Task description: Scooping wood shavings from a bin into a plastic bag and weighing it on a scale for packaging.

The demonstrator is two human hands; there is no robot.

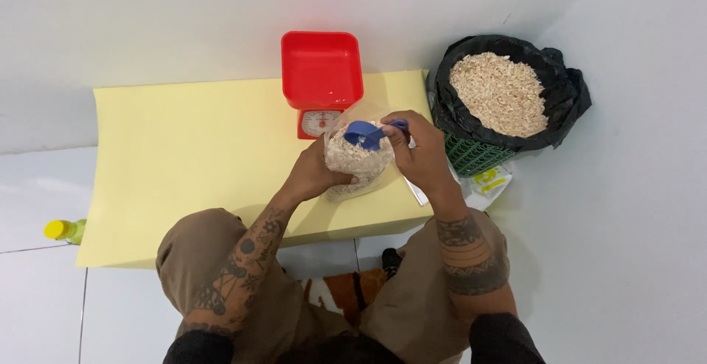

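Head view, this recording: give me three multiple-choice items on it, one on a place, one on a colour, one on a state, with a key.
1. Where does the lined basket of pale flakes stand?
A. On the yellow sheet
B. Off the sheet, at its right end
C. On the scale

2. What colour is the scale's tray?
A. Red
B. Green
C. White

3. What is the right hand doing?
A. Resting flat on the sheet
B. Gripping the yellow-capped bottle
C. Holding a blue scoop at the mouth of the clear bag

Key: 1 B, it stands beyond the sheet's right edge. 2 A, the tray is red. 3 C, its fingers pinch the scoop's handle while the left hand holds the bag.
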